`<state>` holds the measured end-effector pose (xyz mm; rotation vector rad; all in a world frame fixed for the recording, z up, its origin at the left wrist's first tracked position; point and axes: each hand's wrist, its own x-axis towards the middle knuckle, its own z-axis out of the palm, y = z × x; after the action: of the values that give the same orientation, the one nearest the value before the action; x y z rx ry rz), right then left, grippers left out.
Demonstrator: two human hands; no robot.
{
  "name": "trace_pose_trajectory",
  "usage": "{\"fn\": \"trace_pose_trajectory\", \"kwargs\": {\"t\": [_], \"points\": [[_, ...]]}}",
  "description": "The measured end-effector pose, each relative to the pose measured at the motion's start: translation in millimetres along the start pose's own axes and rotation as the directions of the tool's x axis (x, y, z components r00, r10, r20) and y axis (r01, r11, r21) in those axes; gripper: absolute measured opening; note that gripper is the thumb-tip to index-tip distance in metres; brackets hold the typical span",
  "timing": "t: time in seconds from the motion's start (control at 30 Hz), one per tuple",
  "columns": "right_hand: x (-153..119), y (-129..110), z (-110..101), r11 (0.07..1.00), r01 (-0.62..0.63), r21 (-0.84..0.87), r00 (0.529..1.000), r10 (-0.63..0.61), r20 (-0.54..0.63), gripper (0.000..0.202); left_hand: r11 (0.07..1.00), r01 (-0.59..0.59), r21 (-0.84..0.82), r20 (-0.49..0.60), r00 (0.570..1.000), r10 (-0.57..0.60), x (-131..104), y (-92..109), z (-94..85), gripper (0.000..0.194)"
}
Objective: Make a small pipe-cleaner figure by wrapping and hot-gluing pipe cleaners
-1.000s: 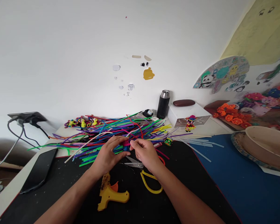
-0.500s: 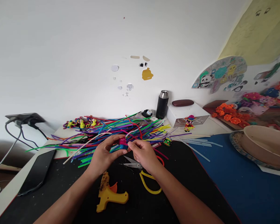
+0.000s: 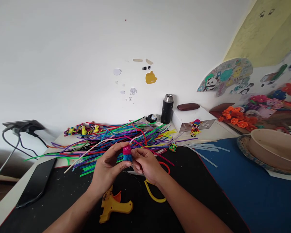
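Between the thumb and fingers of my left hand (image 3: 106, 163) is a small, fuzzy pipe-cleaner piece (image 3: 127, 152), pink on top and blue below. My right hand (image 3: 146, 163) is closed against the right side of that piece, with thumb and forefinger pinched at its edge. Whether a loose strand lies in the right fingers cannot be seen. Under the right hand lie scissors (image 3: 155, 196) with yellow and red handles, their blades mostly covered. A yellow glue gun (image 3: 117, 206) with an orange trigger lies on the black mat below my left hand.
Many coloured pipe cleaners (image 3: 92, 149) are heaped behind my hands. Beyond are a black flask (image 3: 167, 109), a white box (image 3: 192, 118) and a finished figure (image 3: 195, 127). A phone (image 3: 37, 183) lies left; a beige basin (image 3: 276, 149) stands right, on blue cloth.
The piece has been turned more upright, showing more of its pink top and blue lower part. My right hand has shifted slightly lower and left, covering more of the scissor blades.
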<state>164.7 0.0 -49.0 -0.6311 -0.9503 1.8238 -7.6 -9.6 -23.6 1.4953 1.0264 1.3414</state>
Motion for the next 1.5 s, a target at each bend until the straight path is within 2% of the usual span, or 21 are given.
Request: {"fn": "trace_pose_trajectory", "kwargs": {"t": [0.23, 0.4, 0.6, 0.77, 0.9, 1.03, 1.23, 1.5], "points": [[-3, 5, 7, 0.989, -0.091, 0.12, 0.994, 0.084, 0.065, 0.057, 0.999, 0.011, -0.039, -0.012, 1.0, -0.012, -5, 5, 5.0, 0.053], [-3, 4, 8, 0.981, -0.09, 0.17, 0.989, 0.067, 0.134, 0.058, 0.997, 0.046, -0.056, -0.003, 0.999, -0.046, -4, -2, 5.6, 0.058], [0, -2, 1, 0.999, -0.034, 0.043, 0.999, 0.034, -0.007, 0.061, 0.995, 0.094, 0.019, 0.094, 0.991, -0.095, 6, -2, -0.3, 0.06], [0, -5, -3, 0.997, 0.012, -0.076, 0.998, -0.016, -0.054, 0.06, 0.987, 0.143, -0.07, 0.222, 0.967, -0.124, 11, 0, -8.9, 0.066], [0, -4, -6, 0.994, 0.024, -0.106, 0.999, -0.028, -0.04, 0.058, 0.968, 0.216, -0.128, 0.195, 0.962, -0.189, 13, 1, -8.0, 0.051], [0, -4, -6, 0.992, 0.012, -0.126, 1.0, -0.016, -0.025, 0.058, 0.958, 0.228, -0.175, 0.208, 0.959, -0.19, 15, 5, -4.8, 0.042], [0, -4, -5, 0.99, 0.001, -0.139, 1.0, -0.002, -0.008, 0.059, 0.963, 0.221, -0.154, 0.172, 0.966, -0.194, 15, 2, -6.6, 0.042], [-1, -3, -3, 0.992, -0.019, -0.124, 1.0, 0.017, -0.018, 0.058, 0.943, 0.24, -0.232, 0.124, 0.968, -0.217, 14, 4, -2.0, 0.035]]}}
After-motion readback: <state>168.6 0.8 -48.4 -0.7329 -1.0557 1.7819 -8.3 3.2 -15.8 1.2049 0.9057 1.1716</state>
